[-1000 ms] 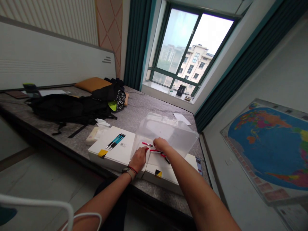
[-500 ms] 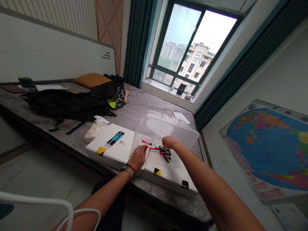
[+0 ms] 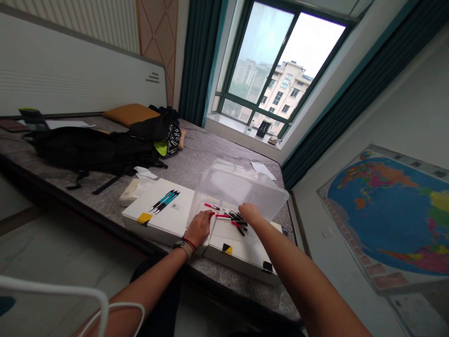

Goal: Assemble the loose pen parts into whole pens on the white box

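Several red and black pens lie in a loose pile inside a clear plastic bin that rests on its side, its open face towards me. My left hand is closed at the bin's left edge, with the red end of a pen showing at its fingertips. Over the pile's right side is my right hand, fingers curled inward; whatever it grips is hidden behind the hand. Three blue-and-black pens lie side by side on the white left box.
A second white box with yellow-and-black corner marks lies under the bin. Behind the left box are a tissue pack and a black backpack on the grey mattress. A white tube crosses the lower left.
The view has shifted slightly. My right hand has moved a little to the right over the pens; my left hand stays at the bin's left edge with the red pen end.
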Demonstrator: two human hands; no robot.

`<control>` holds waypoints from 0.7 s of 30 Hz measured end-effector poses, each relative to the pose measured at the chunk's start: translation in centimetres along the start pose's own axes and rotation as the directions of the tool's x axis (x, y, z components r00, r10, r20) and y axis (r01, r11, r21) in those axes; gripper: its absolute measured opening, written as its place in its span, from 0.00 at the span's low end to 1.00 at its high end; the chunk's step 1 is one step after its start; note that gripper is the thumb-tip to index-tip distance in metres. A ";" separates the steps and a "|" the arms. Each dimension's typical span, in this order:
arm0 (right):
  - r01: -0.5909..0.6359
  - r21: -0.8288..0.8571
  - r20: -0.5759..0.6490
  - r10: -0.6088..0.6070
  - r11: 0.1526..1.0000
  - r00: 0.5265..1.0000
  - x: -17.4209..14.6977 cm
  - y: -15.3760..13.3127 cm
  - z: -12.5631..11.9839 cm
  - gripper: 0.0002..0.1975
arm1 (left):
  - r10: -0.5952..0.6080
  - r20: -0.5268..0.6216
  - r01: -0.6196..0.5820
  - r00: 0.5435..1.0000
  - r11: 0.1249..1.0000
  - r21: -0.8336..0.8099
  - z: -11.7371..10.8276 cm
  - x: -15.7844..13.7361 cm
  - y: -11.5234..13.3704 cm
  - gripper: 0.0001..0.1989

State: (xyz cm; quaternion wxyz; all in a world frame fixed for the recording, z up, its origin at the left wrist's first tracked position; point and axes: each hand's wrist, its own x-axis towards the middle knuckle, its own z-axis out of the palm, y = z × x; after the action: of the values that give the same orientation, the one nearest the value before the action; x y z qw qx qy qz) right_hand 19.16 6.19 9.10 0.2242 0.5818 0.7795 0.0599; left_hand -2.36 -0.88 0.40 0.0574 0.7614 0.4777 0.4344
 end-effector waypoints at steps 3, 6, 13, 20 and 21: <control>0.001 -0.007 -0.006 -0.001 1.000 1.000 0.1 -0.1 0.3 0.13 | -0.014 0.010 0.014 1.000 1.000 0.019 0.0 0.0 0.0 0.10; 0.006 -0.008 -0.011 -0.006 1.000 1.000 0.3 -0.1 0.4 0.13 | -0.017 0.013 0.016 1.000 1.000 0.027 0.1 -0.1 -0.1 0.10; -0.003 -0.001 0.014 0.003 1.000 1.000 0.5 -0.6 0.5 0.12 | -0.030 0.010 0.029 1.000 0.999 0.021 0.3 -0.2 -0.2 0.11; -0.019 0.035 0.015 0.018 0.999 1.000 0.1 0.2 -1.4 0.12 | -0.035 0.010 0.034 0.999 0.999 0.013 0.0 -0.1 0.0 0.11; -0.024 0.042 -0.002 0.024 0.999 1.000 -0.2 0.4 -1.7 0.12 | -0.037 0.011 0.037 0.999 0.999 0.010 0.0 -0.1 0.0 0.11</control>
State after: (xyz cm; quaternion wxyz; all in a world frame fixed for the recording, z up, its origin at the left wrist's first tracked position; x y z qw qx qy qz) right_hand 18.82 6.45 10.84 0.2103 0.5957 0.7737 0.0467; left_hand -2.41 -0.98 0.33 0.0644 0.7553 0.4934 0.4265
